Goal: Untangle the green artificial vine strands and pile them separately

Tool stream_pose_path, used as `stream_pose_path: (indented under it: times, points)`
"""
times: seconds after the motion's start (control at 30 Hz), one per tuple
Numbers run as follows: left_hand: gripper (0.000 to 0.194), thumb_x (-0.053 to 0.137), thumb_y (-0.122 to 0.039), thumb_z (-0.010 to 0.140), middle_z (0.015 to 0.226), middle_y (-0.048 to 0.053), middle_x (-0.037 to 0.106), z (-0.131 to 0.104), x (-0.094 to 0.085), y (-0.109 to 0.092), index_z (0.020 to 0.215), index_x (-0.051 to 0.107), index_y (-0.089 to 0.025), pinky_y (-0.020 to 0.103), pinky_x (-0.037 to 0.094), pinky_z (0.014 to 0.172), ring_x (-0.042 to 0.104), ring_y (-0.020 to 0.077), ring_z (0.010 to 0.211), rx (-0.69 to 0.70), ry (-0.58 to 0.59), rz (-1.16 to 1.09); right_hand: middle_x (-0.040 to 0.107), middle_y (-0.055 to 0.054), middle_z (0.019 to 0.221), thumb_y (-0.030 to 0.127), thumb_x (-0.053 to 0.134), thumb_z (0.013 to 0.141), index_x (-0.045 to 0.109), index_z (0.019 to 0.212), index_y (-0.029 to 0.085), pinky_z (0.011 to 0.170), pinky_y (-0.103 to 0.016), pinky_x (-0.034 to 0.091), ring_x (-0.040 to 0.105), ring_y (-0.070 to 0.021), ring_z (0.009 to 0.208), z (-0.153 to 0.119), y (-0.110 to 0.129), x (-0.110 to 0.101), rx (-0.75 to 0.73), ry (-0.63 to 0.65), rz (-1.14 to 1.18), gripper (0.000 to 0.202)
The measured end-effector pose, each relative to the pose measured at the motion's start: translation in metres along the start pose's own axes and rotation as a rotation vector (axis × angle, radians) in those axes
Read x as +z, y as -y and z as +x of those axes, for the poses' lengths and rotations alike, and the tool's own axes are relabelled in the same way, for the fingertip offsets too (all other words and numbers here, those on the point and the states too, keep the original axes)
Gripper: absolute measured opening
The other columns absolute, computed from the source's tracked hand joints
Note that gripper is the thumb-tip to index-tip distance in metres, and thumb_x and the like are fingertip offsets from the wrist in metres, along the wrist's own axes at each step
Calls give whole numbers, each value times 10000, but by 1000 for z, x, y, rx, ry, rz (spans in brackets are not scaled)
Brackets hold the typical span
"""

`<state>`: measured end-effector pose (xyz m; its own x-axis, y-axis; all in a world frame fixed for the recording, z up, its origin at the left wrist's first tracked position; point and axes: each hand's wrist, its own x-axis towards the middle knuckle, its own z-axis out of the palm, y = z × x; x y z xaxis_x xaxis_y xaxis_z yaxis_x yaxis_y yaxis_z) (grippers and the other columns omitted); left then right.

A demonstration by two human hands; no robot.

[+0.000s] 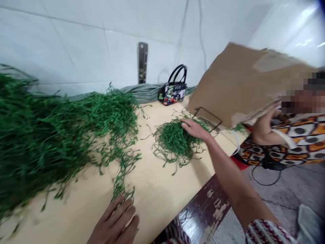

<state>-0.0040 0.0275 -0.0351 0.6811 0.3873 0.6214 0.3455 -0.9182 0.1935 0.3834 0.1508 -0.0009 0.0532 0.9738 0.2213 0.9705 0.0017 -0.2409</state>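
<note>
My left hand [115, 222] is at the bottom of the view, palm down, fingers stretched and slightly curved. Its fingertips reach the lower end of a thin trail of green plastic-looking stems [124, 166]. That trail runs down from a large heap of the same stems [48, 135] on the left. To the right, my right hand [195, 129] lies over the far right side of a smaller pile of green stems [174, 139]. Its visible fingers are extended over the pile, and the rest are hidden. I see neither hand gripping anything.
The stems lie on a pale yellow tabletop [152, 189] with a worn dark red edge [208, 206]. A floral handbag [172, 93] stands by the wall. At right, a person in a patterned top [302, 135] sits beside a large cardboard box [236, 81]. A thin black wire frame [209, 114] stands before it.
</note>
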Motion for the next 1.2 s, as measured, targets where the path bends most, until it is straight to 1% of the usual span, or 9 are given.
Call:
stream_pose_path:
  times: [0.13,0.23,0.4,0.53,0.67,0.73,0.8,1.03,1.2]
  points:
    - [269,482,-85,743,981,89,662,10,-14,-13,973,603,-155,433,376,1011,573,214,1004,-52,166,-45,516,-153,1253,281,406,877,505,1225,106,991,-396,372,480,-251,1166,-4,-3,-26,-7,10,-51,401]
    - [352,469,-98,718,1062,102,639,3,-16,-17,1051,573,-145,467,353,1030,534,227,1077,-31,200,-82,505,-187,1247,246,485,833,558,1163,88,1005,-482,332,427,-329,1202,-12,4,-41,-31,-18,-78,373]
    - [394,424,-68,672,1020,118,641,-9,-21,-24,1035,556,-148,466,438,938,542,231,1062,-64,-11,-105,609,-70,1094,262,406,884,578,1123,261,869,-440,477,571,-278,1033,-45,54,-42,-258,-243,-112,294]
    - [268,440,-28,723,786,71,619,-8,-27,-18,922,571,-153,370,493,715,574,183,793,-457,-197,-71,678,-33,866,163,563,813,634,969,193,716,-321,555,640,-174,790,-74,117,-15,-786,-135,131,174]
    - [145,462,-165,805,680,40,579,1,-23,-3,750,594,-140,305,426,649,523,154,675,-898,41,-70,667,-61,920,107,565,801,626,942,135,762,-306,521,600,-165,866,-93,171,10,-962,-73,362,156]
    - [147,492,-189,779,624,16,549,6,-17,2,666,577,-148,288,390,627,493,142,625,-968,212,-98,652,-77,956,130,540,821,626,944,130,794,-339,489,570,-188,919,-101,186,22,-995,-22,370,150]
    - [130,497,-143,736,579,-7,507,7,-10,4,616,546,-153,264,353,585,456,121,571,-1021,275,-129,647,-86,922,149,504,845,635,919,132,785,-366,462,555,-201,902,-110,192,35,-1000,59,312,152]
    - [95,459,-97,701,634,-19,483,-3,-7,2,641,499,-160,228,371,597,461,104,608,-1142,-17,-423,643,-73,858,276,489,868,624,903,139,735,-340,453,559,-177,814,-139,186,51,-908,249,445,196]
    - [102,460,-78,692,660,-9,485,-6,-13,-1,640,491,-160,236,378,623,472,110,640,-1107,-82,-472,634,-60,831,162,469,862,604,940,155,687,-282,480,578,-147,792,-116,178,37,-727,115,733,157]
